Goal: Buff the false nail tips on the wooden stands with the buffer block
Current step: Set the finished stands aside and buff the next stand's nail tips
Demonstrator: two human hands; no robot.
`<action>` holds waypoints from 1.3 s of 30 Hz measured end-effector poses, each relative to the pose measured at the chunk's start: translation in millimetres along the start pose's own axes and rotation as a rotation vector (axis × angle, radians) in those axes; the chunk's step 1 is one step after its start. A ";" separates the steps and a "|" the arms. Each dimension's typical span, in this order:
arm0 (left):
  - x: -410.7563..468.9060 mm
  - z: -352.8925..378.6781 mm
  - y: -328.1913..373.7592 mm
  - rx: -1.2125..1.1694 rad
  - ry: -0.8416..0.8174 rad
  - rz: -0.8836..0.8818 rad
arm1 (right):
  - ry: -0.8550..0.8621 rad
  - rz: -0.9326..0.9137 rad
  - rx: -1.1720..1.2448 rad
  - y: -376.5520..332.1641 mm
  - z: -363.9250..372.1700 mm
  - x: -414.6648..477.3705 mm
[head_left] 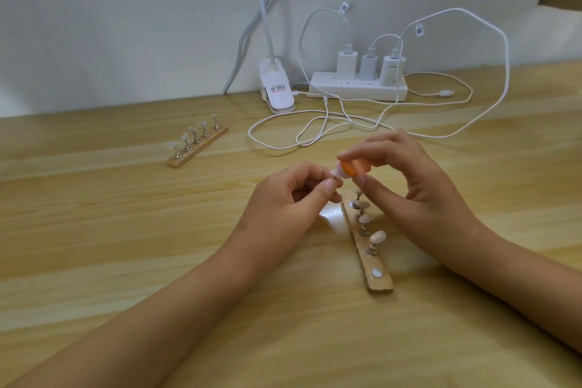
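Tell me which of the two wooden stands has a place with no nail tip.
The nearer long wooden stand: its near end shows a bare round disc. The far wooden stand on the left carries all five tips.

Showed an orange buffer block point(449, 167) with a white end, against a pale yellow table point(126, 230) streaked with wood grain. Showed tan wooden stands point(380, 285), silver posts point(372, 251) and milky off-white nail tips point(378, 237). Showed a white power strip point(356, 89), white cables point(506, 60) and a white clip lamp point(277, 94) labelled in red.
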State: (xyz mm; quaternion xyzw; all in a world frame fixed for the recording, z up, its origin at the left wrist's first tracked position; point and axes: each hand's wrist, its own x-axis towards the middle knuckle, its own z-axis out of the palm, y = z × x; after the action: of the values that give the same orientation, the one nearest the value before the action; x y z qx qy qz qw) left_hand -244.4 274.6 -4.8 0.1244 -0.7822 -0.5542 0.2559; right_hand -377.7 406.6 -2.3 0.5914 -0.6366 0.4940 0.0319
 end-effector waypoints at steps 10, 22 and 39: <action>-0.2 -0.5 1.1 0.013 -0.025 0.038 | -0.013 -0.069 -0.051 -0.6 0.5 -2.0; 0.7 -1.8 0.6 0.002 0.023 0.012 | 0.098 0.208 0.236 2.4 -6.3 3.9; -0.4 0.5 1.1 0.070 0.001 0.031 | -0.016 -0.033 -0.053 -1.9 -2.5 0.9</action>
State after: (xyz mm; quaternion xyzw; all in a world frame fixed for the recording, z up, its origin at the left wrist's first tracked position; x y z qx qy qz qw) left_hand -244.2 275.6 -4.0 0.1215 -0.8028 -0.5224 0.2605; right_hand -377.8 408.0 0.7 0.6046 -0.6399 0.4716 0.0505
